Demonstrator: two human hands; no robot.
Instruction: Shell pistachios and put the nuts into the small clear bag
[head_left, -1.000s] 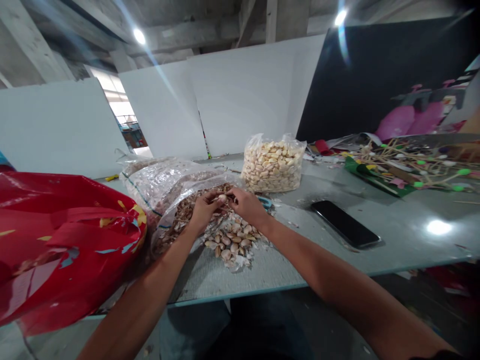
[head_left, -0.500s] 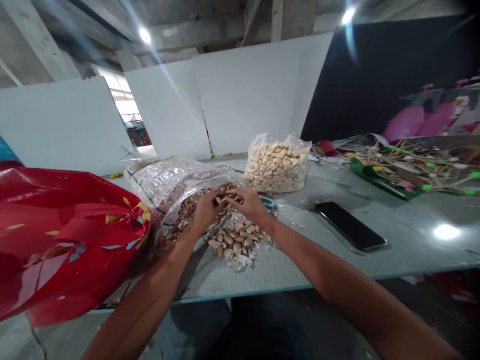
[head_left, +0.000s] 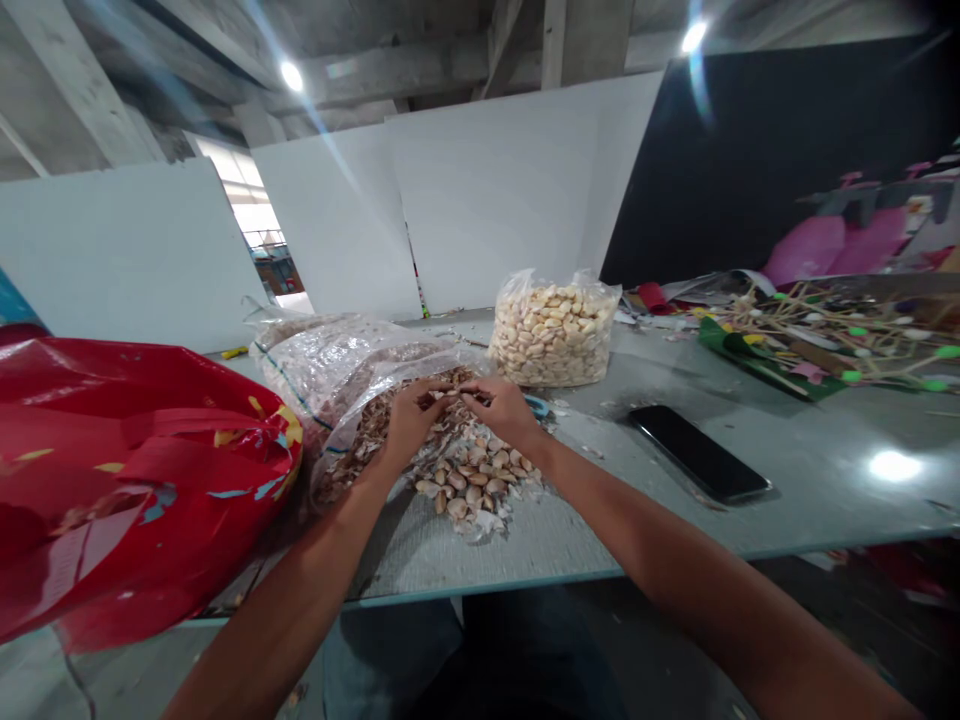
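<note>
Above the mouth of the bag of skins, my left hand (head_left: 412,415) and my right hand (head_left: 504,408) meet at the fingertips. Both are closed in a pinch on one small thing, which looks like a garlic clove (head_left: 454,392), mostly hidden by the fingers. Below them lies a heap of unpeeled garlic cloves (head_left: 474,480) with white papery scraps around it. Brown skins (head_left: 375,430) fill the open clear plastic bag (head_left: 352,360) beside my left hand. Peeled cream cloves fill another clear bag (head_left: 553,335) behind my right hand.
A black phone (head_left: 701,452) lies to the right. A blue-handled tool (head_left: 537,406) is partly hidden behind my right wrist. A large red bag (head_left: 150,480) takes up the left side. Sticks with coloured tips (head_left: 847,330) and pink bottles (head_left: 840,245) are at the far right.
My fingers have shifted slightly around the small clove, and the fingertips now point more straight at each other. The heap and bags look the same.
</note>
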